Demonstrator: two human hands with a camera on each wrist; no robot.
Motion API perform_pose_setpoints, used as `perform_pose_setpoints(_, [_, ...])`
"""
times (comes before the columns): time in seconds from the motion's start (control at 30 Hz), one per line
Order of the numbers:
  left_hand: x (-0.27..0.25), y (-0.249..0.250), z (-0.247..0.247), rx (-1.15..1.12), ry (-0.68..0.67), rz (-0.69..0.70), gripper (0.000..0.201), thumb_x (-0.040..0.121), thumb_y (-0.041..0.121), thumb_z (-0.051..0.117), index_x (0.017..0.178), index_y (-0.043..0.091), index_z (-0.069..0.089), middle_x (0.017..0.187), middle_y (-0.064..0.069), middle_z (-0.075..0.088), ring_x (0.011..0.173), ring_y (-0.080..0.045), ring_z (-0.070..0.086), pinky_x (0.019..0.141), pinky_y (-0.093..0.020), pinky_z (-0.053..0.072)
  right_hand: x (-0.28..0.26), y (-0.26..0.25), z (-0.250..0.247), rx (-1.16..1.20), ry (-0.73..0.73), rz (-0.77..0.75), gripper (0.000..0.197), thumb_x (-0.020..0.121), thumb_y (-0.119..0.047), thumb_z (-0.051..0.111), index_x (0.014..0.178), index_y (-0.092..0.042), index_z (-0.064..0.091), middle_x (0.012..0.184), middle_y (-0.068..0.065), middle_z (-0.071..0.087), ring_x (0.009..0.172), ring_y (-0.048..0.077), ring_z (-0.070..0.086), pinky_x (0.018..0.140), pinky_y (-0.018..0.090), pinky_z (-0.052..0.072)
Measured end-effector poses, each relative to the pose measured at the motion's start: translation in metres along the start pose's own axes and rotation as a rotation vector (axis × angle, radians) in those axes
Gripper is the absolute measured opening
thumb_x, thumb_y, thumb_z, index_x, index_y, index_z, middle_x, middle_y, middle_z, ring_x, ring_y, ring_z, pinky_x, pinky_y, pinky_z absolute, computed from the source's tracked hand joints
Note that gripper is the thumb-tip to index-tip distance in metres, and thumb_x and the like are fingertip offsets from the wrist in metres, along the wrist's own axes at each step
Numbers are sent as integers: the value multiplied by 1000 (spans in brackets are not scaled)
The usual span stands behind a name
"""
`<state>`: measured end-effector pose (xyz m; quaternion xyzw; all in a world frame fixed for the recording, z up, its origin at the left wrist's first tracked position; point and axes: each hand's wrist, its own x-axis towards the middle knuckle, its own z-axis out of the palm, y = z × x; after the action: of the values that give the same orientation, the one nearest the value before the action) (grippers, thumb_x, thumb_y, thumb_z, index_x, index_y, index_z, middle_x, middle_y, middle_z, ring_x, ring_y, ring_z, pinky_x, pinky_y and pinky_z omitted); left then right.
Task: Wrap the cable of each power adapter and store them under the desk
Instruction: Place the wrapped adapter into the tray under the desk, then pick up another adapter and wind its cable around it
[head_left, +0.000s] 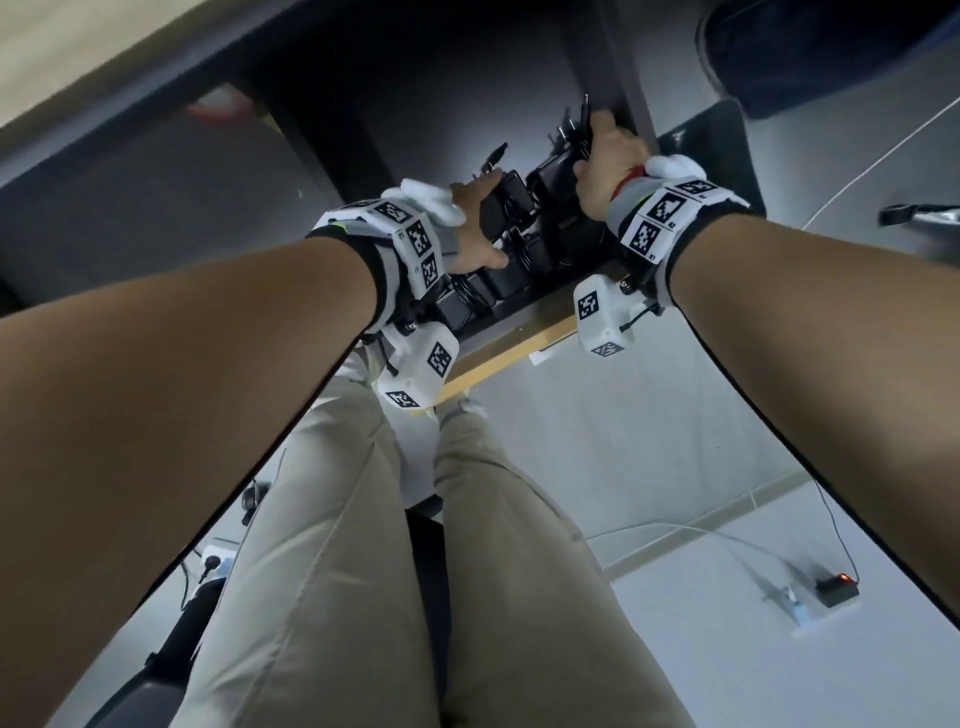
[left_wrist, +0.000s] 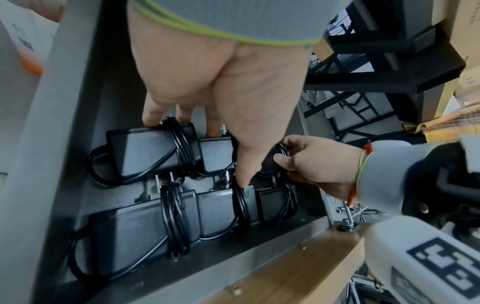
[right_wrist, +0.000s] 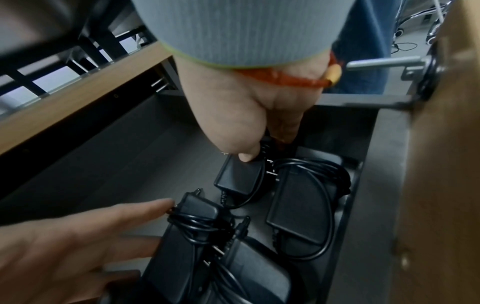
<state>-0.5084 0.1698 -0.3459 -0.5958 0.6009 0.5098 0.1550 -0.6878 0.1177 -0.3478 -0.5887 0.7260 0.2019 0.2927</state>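
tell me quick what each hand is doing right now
Left hand: open, fingertips on the stored adapters.
Right hand: gripping a wrapped adapter.

An office or lab workroom: a wood-edged bench (left_wrist: 298, 265) with a grey metal tray (left_wrist: 182, 273) slung beneath it, a power strip (head_left: 810, 603) on the pale floor (head_left: 649, 441) below, cardboard boxes (left_wrist: 465, 26) stacked beyond the bench.

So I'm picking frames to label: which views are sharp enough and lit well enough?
Head view: dim under the desk, the adapters merge into shadow, edges bend. Left wrist view: brightest, wrapped cables crisp. Right wrist view: left hand blurred and dark; the right hand sharper.
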Motion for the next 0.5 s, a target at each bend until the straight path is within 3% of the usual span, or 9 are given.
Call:
perform_pose_setpoints(0.13, [-2,2,-4,-1,-44,-21,101,82,43,73,156,35,6,159,-5,30,137,-31,42,105,-44,44,-1,-2,0,-4,-4,19,50,99,-18,50,143,-2,33,138,18,50,125,35,51,99,39,42])
perform_pose_setpoints(0.3, [-14,12,-4,-5,10,-14,96,83,39,73,157,29,14,156,-8,33,138,-29,40,107,-40,41,-15,-15,-8,-68,-1,89,55,97,-21,56,142,0,31,136,20,53,127,35,52,100,40,43])
perform_pose_setpoints(0.5, [-47,34,-21,-111,57,-45,68,87,38,68,147,19,40,144,-6,48,126,-25,51,106,-36,42,-55,-20,-39,205,68,-20,43,93,-23,56,134,-14,48,136,13,50,123,31,51,99,32,41])
